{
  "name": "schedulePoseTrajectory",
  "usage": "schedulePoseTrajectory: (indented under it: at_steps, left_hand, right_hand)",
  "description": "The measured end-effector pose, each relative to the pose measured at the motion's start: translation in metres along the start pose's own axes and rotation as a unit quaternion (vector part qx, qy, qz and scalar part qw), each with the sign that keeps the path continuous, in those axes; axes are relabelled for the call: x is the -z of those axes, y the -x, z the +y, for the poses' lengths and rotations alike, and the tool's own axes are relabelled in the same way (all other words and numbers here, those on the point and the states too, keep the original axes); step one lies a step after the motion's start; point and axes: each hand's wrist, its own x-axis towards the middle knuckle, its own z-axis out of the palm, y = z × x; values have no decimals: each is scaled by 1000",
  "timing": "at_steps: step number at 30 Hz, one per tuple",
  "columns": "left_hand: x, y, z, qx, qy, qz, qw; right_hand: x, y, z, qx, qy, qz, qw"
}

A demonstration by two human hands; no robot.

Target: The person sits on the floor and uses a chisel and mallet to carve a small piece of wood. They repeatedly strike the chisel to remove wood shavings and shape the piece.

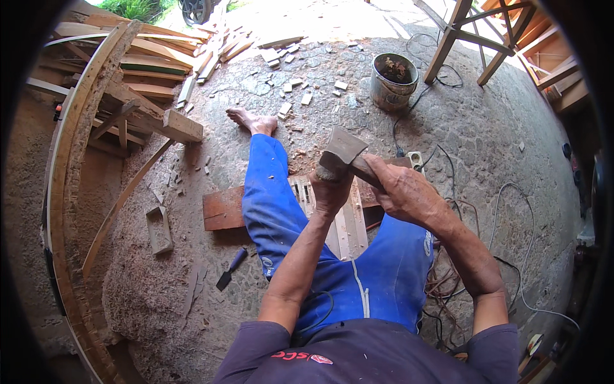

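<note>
Grey metal hatchet head (344, 146) on a dark handle (366, 173), one: you are holding it above your lap, over the space between your spread legs.

Right hand (406, 190), one: its fingers are clamping around the handle, just behind the head.

Left hand (334, 193), one: it is rising upright beneath the head, fingers curling together; whether they are gripping the metal itself or a separate piece, I cannot tell.

Pale wooden boards (348, 233), several, one slotted: these are lying between your thighs, below both hands.

Reddish-brown plank (224, 209), one: it is running crosswise beneath your left leg.

Dark-handled flat tool (232, 269), one: it is lying on the floor beside your left thigh.

Shallow wooden box (167, 238), one: it is sitting farther left.

Bucket (387, 99), one: it is standing ahead, toward the right, with wood offcuts (306, 99) scattering to its left.

Power strip (416, 160), one: it is resting beyond your right hand.
</note>
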Motion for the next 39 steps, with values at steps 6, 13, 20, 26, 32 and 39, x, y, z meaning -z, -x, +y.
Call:
schedulePoseTrajectory:
  at_steps: [6, 13, 20, 26, 32, 39]
  left_hand:
    - [14, 14, -21, -140, -256, -54, 955]
    - [8, 7, -10, -67, -191, -107, 974]
    - [13, 13, -23, 1, -58, -87, 995]
    - [17, 13, -2, -10, -43, -123, 991]
    - [31, 16, -16, -7, -120, -186, 975]
    - [14, -1, -7, 25, -109, -124, 986]
  right_hand:
    - [61, 18, -66, 67, -146, 269, 950]
    - [39, 19, -51, 7, -39, 199, 979]
    - [9, 37, -38, 12, -91, 128, 988]
    - [109, 47, -104, 137, -236, 511, 815]
    - [9, 29, -34, 16, 117, 115, 986]
    - [-40, 59, 13, -95, 6, 72, 993]
